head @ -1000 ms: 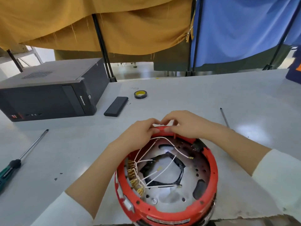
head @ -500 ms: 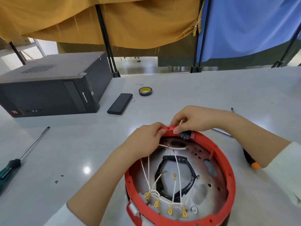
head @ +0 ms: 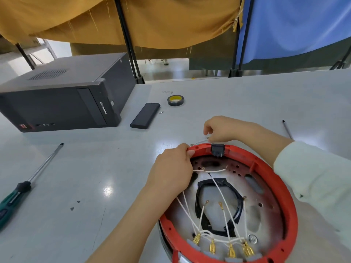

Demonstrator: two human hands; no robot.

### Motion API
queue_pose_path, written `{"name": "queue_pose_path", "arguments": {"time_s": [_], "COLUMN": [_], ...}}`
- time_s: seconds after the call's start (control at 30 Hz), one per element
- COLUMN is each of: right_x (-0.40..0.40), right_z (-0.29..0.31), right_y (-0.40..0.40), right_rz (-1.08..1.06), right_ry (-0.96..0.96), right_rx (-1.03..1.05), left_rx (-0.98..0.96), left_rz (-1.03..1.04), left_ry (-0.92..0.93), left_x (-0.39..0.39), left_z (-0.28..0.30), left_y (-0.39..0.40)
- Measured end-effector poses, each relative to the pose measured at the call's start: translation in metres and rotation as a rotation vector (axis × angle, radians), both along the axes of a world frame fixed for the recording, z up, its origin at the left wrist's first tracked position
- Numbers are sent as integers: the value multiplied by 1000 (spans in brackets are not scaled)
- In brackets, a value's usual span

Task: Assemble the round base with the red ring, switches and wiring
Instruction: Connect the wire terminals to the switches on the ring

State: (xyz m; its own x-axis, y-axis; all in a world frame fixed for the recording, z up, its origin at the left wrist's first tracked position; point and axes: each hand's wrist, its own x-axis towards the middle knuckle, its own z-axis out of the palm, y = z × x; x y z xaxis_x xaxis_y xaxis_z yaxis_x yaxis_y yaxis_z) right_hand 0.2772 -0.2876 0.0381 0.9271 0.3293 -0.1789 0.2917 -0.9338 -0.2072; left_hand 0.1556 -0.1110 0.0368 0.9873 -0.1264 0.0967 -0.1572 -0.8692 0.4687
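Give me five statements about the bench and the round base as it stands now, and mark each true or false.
1. A black switch sits in the far edge of the red ring. True.
2. The left hand holds a screwdriver. False: it grips the ring's far-left rim; the green-handled screwdriver lies on the table.
3. White wires run to gold terminals at the near rim. True.
4. The tape roll lies inside the base. False: it lies on the table, beyond the hands.
5. The right hand rests flat on the computer case. False: it pinches a wire end just beyond the switch.
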Motion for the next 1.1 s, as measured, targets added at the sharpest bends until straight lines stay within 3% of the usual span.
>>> {"name": "queue_pose_path", "arguments": {"time_s": [0.13,0.3,0.4,0.5,0.63,0.83,0.97,1.1], "right_x": [-20,-70,-97,-116,-126,-124,-122,-131], "right_z": [16,38,38,32,23,20,24,17], "right_y": [5,3,-3,-6,-4,-12,-11,-4], "right_rz": [47,100,90,101,83,-5,-97,-296], "right_ry": [-121,-166,-93,-11,-97,-128,-17,46], "right_rx": [157,404,369,200,91,283,350,675], "left_rx": [-28,-339,-194,-2,50,-186,-158,-182], "left_rz": [24,-28,-115,-143,-130,-16,-27,-68], "left_ry": [5,43,-30,-59,-25,121,119,64], "left_x": [0,-4,-7,-9,-11,-21,-16,-3], "left_z": [2,3,1,0,4,7,14,14], "left_y": [0,6,6,2,1,-4,-11,-28]}}
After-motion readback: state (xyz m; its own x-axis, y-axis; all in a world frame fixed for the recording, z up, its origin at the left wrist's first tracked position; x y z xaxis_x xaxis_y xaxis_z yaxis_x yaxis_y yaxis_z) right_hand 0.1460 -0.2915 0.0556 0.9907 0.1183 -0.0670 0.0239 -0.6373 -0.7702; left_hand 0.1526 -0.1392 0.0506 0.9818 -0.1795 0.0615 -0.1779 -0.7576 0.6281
